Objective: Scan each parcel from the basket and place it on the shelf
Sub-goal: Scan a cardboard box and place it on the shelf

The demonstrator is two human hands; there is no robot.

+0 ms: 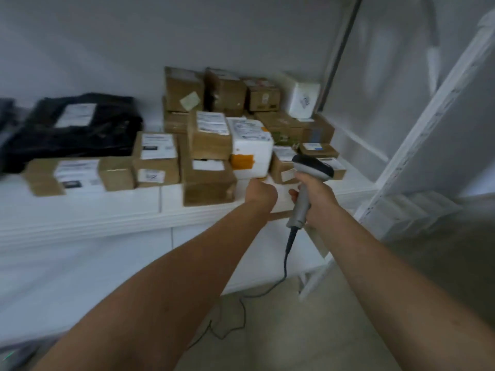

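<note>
I have the right hand (316,194) wrapped firmly round the grip of the scanner (313,167), head pointed forward over the shelf (80,207), its cable (286,263) trailing down to the floor. The left hand (261,190) is out at the shelf's front edge, fingers curled under, just beside the white parcel (251,145) with the orange tape. A flat pale parcel (281,202) seems to lie between the two hands, overhanging the edge. The picture is smeared there, so I cannot tell whether the left hand pinches it or is merely clenched next to it.

The shelf already carries a crowd of brown boxes (209,135), stacked two and three high, and black bags (80,129) at the left. The basket is out of my view.

I judge this to be the placing step: a parcel going onto the shelf in the gap right of the low front box. Next I would need that flat parcel pushed fully on so it cannot tip off, then the left hand freed and turned back toward the basket.
</note>
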